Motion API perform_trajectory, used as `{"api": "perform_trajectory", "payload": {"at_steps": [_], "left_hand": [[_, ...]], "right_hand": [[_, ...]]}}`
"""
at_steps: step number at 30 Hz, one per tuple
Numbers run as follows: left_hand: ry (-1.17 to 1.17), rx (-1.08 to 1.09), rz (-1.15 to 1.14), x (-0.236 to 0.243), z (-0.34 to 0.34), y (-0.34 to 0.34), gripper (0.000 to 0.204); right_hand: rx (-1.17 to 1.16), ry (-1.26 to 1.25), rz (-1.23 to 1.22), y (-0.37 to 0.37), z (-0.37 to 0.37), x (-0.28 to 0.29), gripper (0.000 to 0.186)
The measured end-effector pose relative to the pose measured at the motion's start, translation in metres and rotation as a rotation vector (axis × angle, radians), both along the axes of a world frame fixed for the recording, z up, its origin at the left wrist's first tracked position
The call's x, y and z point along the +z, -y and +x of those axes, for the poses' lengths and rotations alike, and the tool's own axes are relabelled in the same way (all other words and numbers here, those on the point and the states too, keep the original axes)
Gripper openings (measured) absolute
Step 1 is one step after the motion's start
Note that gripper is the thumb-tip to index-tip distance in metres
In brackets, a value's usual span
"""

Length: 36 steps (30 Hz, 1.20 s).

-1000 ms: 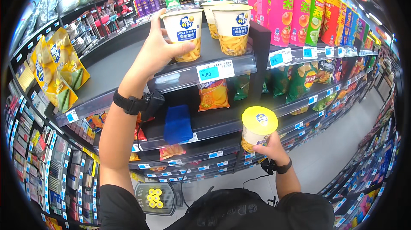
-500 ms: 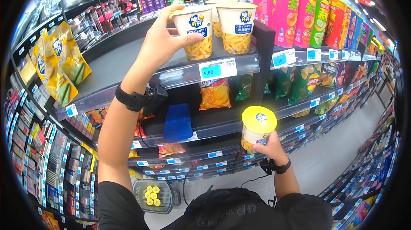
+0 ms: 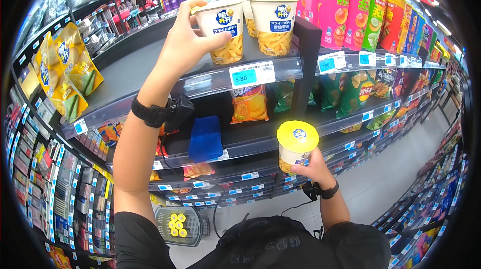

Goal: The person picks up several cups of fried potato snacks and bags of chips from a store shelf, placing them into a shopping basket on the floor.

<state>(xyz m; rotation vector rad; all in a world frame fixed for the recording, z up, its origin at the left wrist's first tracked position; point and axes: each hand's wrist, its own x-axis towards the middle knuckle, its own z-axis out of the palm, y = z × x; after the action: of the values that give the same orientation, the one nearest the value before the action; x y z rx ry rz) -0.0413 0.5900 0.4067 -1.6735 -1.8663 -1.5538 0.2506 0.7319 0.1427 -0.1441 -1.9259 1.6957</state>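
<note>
On the top shelf (image 3: 135, 66), my left hand (image 3: 188, 36) is wrapped round a snack cup (image 3: 225, 43) of potato sticks, thumb across its front. Right beside it stands another such cup (image 3: 273, 26), and a third, partly hidden, shows behind the two. Lower down and to the right, my right hand (image 3: 314, 165) grips a cup with a yellow lid (image 3: 297, 138), held upright in front of the lower shelves. Its fingers are mostly hidden behind the cup.
Tall pink chip canisters (image 3: 335, 11) stand right of a dark shelf post (image 3: 304, 53). Yellow snack bags (image 3: 65, 71) hang at the left. A blue cloth (image 3: 205, 139) lies on a lower shelf. On the floor, a grey basket (image 3: 193, 239) holds several yellow-lidded cups. A cable (image 3: 216, 214) hangs nearby.
The cup in my left hand has shifted slightly left and away from its neighbour. My right hand and its cup have moved a little left and up. Both grips stay the same.
</note>
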Motion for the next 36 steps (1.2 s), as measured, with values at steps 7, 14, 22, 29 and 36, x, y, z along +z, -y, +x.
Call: {"api": "perform_trajectory", "payload": {"at_steps": [7,14,22,29,36], "left_hand": [[-0.005,0.026,-0.026,-0.002,0.004,0.001,0.085],[0.003,0.046,-0.058,-0.001,0.012,0.005,0.087],[-0.115,0.031,0.515,0.018,0.025,0.046,0.053],[-0.102,-0.121,-0.254,0.007,0.107,0.086,0.084],[-0.128,-0.152,-0.112,0.013,0.098,0.083,0.055]], "right_hand": [[0.009,0.006,-0.003,0.001,0.002,0.003,0.076],[0.004,0.035,0.02,0.003,-0.001,0.004,0.077],[0.075,-0.15,-0.03,0.006,-0.019,0.048,0.08],[0.183,-0.359,0.202,0.034,-0.057,0.146,0.087],[0.267,-0.435,0.414,0.048,-0.094,0.204,0.085]]}}
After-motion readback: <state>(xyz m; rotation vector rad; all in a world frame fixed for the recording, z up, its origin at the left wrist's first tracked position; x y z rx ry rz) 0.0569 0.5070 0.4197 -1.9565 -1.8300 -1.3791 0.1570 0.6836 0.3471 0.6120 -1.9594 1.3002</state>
